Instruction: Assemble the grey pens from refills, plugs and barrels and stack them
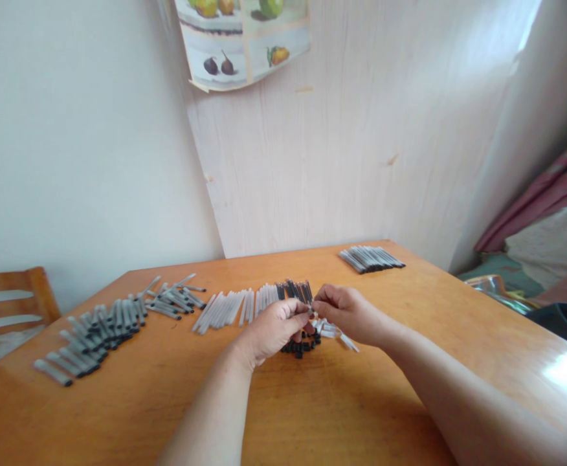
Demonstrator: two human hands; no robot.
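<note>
A: How do our arms lie?
B: Both forearms reach in over the tabletop (288, 414) from its near edge, and our hands meet past its middle. The left hand (278, 327) bends inward, thumb and fingers pinched; the right hand (349, 314) comes palm-down, fingertips pinched too. Between them we grip one small pale piece (311, 309), mostly hidden.
A: And how many of each thing can we count?
B: Toward the left edge, two clusters of black-ended pens (99, 336), overlapping too much for us to number. Just below our hands, one heap of black caps (300, 347), with a few clear pieces (332, 331) beside it. Beyond, one row of white tubes (230, 307) and one group of black rods (294, 291), uncountable.
A: Farthest?
B: One stack of pens (371, 259) near the far right corner.
</note>
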